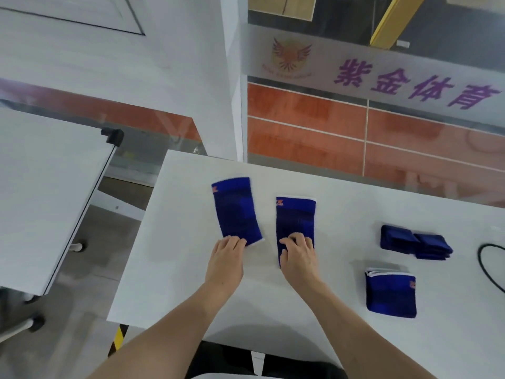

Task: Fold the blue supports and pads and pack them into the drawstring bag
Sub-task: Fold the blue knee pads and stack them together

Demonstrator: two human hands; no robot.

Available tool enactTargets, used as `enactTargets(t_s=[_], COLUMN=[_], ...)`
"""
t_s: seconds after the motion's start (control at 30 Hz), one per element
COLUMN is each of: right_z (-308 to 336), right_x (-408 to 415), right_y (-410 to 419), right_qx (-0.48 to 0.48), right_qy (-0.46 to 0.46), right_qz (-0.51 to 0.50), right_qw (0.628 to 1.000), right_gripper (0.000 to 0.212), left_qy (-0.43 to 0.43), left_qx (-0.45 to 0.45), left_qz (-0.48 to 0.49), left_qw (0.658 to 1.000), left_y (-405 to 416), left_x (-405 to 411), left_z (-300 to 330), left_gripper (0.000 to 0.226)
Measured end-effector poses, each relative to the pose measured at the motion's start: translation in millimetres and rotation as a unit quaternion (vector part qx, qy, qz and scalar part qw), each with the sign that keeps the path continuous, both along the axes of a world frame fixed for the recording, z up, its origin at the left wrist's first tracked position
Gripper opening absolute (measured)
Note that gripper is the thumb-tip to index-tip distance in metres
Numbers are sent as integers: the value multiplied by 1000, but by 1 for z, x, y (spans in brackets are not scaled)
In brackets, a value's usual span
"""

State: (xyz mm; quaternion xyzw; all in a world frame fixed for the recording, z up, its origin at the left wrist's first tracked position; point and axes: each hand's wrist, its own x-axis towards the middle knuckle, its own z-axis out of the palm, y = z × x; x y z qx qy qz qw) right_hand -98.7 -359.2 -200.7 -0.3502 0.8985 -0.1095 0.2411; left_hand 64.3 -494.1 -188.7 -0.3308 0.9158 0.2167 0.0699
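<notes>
Two long blue supports lie flat side by side on the white table [341, 203]. My left hand [225, 259] pinches the near end of the left support [235, 210], which is slightly tilted. On the near end of the right support [295, 218] my right hand [299, 255] rests with curled fingers gripping the fabric. To the right lie a folded blue support with white trim [390, 292] and a small pile of folded dark blue pads [415, 242]. No drawstring bag can be made out.
A black cord loop [489, 265] lies at the table's right edge. A second white table [49, 192] stands to the left across a gap. A glass wall with purple lettering [415, 83] runs behind the table's far edge.
</notes>
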Motion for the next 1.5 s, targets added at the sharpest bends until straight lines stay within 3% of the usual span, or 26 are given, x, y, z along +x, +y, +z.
enactTargets(t_s=[0.17,0.33,0.57,0.7,0.8,0.9,1.2,1.5], right_z=[5,8,7,4,9,10,29,41], right_x=[-9,-24,-46,-55,-56,-56,-54,-39], right_y=[19,25,26,21,22,26,30,-19], right_qx=[-32,-50,-66,-75,-67,-79,-179,-195], right_qy=[-36,-19,-137,-183,-198,-206,-289,-316], right_qz=[-35,-190,-282,-341,-331,-327,-326,-245], right_qw=[998,980,947,919,920,919,882,896], right_gripper=[28,33,40,29,13,14,53,76], left_qy=[-1,-28,-11,-13,1,10,97,164], left_qx=[-6,-2,164,225,270,296,263,272], left_qz=[-13,14,151,204,292,336,252,298], left_qw=[1000,1000,975,953,917,894,926,900], left_y=[32,50,77,99,105,106,91,55], left_x=[11,6,-44,-68,-78,-84,-76,-31], left_z=[2,8,23,19,15,15,31,35], left_gripper=[52,40,23,35,34,37,47,48])
